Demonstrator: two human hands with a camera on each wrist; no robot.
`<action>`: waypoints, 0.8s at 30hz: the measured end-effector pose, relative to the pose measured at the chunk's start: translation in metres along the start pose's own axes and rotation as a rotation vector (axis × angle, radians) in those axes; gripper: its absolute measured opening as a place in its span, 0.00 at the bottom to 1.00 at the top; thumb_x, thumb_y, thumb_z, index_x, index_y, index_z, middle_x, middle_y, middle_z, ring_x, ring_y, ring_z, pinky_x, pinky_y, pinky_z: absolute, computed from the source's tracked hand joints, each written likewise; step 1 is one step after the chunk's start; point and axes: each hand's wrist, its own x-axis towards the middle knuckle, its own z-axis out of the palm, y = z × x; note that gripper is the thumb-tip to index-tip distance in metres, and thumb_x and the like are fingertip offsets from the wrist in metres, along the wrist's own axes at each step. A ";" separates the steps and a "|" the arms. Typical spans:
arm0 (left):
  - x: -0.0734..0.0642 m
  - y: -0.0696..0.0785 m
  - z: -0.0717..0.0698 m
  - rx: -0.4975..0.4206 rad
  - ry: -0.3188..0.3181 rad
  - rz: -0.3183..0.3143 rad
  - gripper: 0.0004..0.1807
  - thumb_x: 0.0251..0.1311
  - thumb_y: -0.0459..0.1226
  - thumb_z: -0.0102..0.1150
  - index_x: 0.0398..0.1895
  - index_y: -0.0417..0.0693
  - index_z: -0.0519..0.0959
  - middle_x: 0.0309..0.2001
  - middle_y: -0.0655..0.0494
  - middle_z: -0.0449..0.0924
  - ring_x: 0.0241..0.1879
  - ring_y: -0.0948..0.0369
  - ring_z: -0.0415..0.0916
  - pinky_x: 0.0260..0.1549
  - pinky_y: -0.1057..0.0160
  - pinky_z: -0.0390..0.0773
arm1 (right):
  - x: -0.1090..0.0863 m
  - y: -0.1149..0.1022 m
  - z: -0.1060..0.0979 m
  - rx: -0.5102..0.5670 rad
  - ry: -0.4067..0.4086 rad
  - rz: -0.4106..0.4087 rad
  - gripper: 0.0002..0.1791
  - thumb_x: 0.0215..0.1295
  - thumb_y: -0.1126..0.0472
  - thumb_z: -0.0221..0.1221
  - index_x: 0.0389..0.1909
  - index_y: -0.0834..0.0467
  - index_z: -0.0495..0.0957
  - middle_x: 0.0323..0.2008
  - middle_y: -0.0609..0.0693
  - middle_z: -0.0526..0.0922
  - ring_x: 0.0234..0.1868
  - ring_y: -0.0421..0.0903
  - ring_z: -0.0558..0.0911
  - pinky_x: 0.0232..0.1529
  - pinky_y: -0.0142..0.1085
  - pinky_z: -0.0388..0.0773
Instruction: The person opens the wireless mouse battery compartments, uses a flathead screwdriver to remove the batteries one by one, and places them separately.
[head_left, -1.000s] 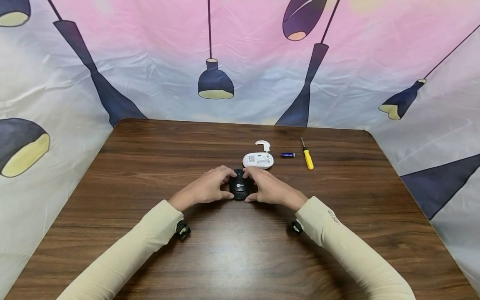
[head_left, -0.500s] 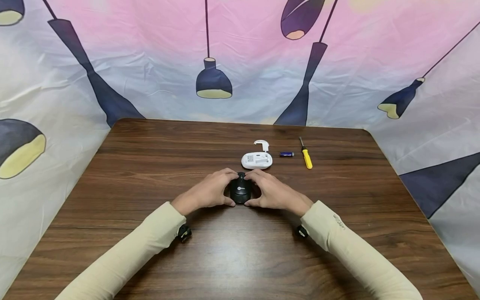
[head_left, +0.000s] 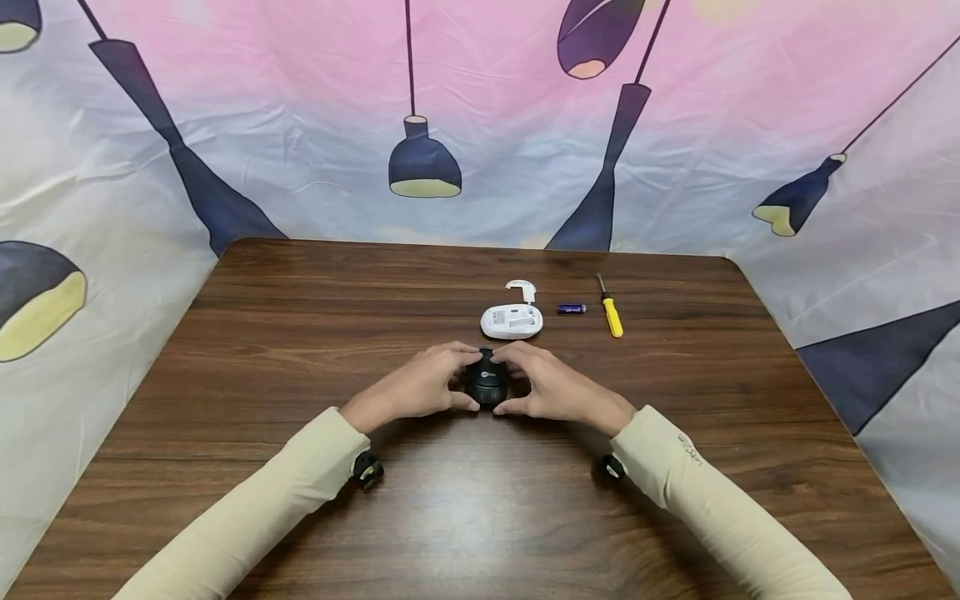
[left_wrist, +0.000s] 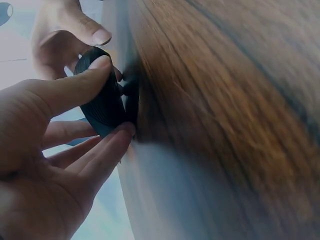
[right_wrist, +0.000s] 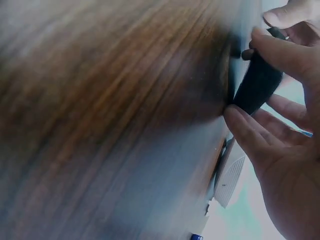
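Note:
A black computer mouse [head_left: 487,382] with a small white logo is between both hands near the middle of the table. My left hand [head_left: 426,383] grips its left side, thumb at the near end and fingers toward the far end. On the other side, my right hand [head_left: 561,387] holds it the same way. Both wrist views show the black mouse [left_wrist: 102,110] tilted, its thumb end raised off the wood and its other end down at the surface. Just beyond lies a white mouse [head_left: 495,322], underside up, with its battery compartment uncovered.
A white battery cover [head_left: 527,290] lies behind the white mouse. To its right are a blue battery [head_left: 572,309] and a screwdriver [head_left: 612,315] with a yellow handle. The wooden table [head_left: 300,283] ends at a printed cloth backdrop [head_left: 337,183].
Both hands have drawn the black mouse slightly nearer to the person, away from the white mouse. Its near end looks more raised now. The other things lie as before.

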 end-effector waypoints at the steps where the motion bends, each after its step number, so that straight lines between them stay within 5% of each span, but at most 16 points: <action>1: 0.000 0.000 0.000 -0.019 -0.001 -0.002 0.40 0.57 0.43 0.76 0.67 0.31 0.71 0.68 0.40 0.71 0.63 0.45 0.72 0.66 0.46 0.72 | 0.000 0.000 0.000 0.004 0.002 0.001 0.36 0.54 0.61 0.77 0.62 0.67 0.72 0.60 0.59 0.74 0.54 0.48 0.83 0.55 0.35 0.83; 7: 0.001 0.005 0.001 -0.088 0.005 -0.015 0.40 0.55 0.43 0.78 0.67 0.31 0.72 0.65 0.41 0.73 0.53 0.53 0.79 0.56 0.58 0.82 | -0.003 0.001 0.000 -0.005 0.029 0.012 0.31 0.57 0.67 0.74 0.59 0.66 0.73 0.57 0.58 0.76 0.51 0.48 0.84 0.52 0.35 0.84; 15: 0.004 0.010 0.003 -0.087 0.088 -0.063 0.33 0.52 0.36 0.79 0.61 0.38 0.77 0.54 0.47 0.77 0.43 0.58 0.79 0.44 0.63 0.84 | -0.006 0.003 -0.003 0.016 0.075 -0.018 0.27 0.61 0.62 0.72 0.61 0.60 0.76 0.58 0.52 0.78 0.54 0.43 0.81 0.55 0.35 0.83; 24: 0.005 0.008 0.003 -0.238 0.164 -0.064 0.22 0.60 0.29 0.70 0.57 0.40 0.78 0.49 0.45 0.83 0.44 0.56 0.84 0.39 0.64 0.86 | -0.005 0.004 -0.002 0.011 0.161 -0.048 0.23 0.65 0.69 0.67 0.61 0.61 0.76 0.55 0.53 0.81 0.48 0.43 0.84 0.48 0.36 0.85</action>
